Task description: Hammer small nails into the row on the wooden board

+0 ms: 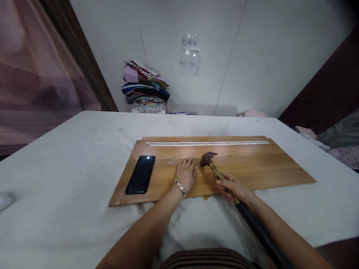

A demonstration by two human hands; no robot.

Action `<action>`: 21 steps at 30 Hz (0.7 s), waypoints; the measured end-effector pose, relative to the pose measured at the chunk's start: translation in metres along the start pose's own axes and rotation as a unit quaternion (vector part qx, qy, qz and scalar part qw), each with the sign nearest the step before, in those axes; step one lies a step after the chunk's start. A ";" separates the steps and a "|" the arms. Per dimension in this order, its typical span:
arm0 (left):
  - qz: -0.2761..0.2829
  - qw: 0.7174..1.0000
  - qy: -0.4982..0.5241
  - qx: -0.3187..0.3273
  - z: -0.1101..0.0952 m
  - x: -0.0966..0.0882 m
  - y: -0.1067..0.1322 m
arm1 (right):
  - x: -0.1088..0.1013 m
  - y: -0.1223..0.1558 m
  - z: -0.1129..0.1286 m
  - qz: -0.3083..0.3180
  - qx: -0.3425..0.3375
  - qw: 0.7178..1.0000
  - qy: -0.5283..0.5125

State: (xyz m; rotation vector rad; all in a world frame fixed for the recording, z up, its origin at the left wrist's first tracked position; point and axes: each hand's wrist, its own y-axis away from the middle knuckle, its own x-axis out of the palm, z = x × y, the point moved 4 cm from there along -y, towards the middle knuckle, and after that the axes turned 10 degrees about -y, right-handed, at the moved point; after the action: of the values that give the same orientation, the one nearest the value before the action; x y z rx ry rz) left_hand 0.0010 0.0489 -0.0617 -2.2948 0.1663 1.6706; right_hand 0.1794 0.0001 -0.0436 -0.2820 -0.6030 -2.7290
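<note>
Head view: grips a claw hammer (pixel 215 170) with a rusty brown head, yellowish neck and long black grip in the closed right hand (pixel 231 186), over the centre of a flat, brown, wood-grained board (pixel 260 162). Held ahead of the black grip, probably for control; claw turned up. Left hand (pixel 186 173) open, palm down, left of the board's centre, perhaps steadying it; cannot tell about anything under the fingertips. Thin silvery nails (pixel 171 160) loose on the board's left half, presumably for easy reach. Small dark dots (pixel 225 166) right of the board's centre, holes or nail heads. Two narrow white strips (pixel 168 145) along the board's far edge, possibly for measuring. Glossy black rectangular phone (pixel 140 175) at the board's left end, seemingly out of the way. White-covered desk (pixel 70 168) under the board, likely for support.
</note>
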 end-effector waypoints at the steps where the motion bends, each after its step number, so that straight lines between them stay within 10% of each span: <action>1: -0.002 1.000 0.000 0.002 0.000 0.001 0.000 | 0.000 0.000 0.000 0.001 -0.001 1.000 -0.002; 21: -0.001 1.000 0.001 -0.001 -0.001 0.000 0.000 | 0.000 0.002 -0.001 -0.009 -0.004 1.000 -0.019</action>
State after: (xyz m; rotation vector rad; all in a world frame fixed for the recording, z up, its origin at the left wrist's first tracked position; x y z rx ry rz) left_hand 0.0017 0.0487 -0.0619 -2.2982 0.1618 1.6671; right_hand 0.1798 -0.0021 -0.0441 -0.3316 -0.6083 -2.7485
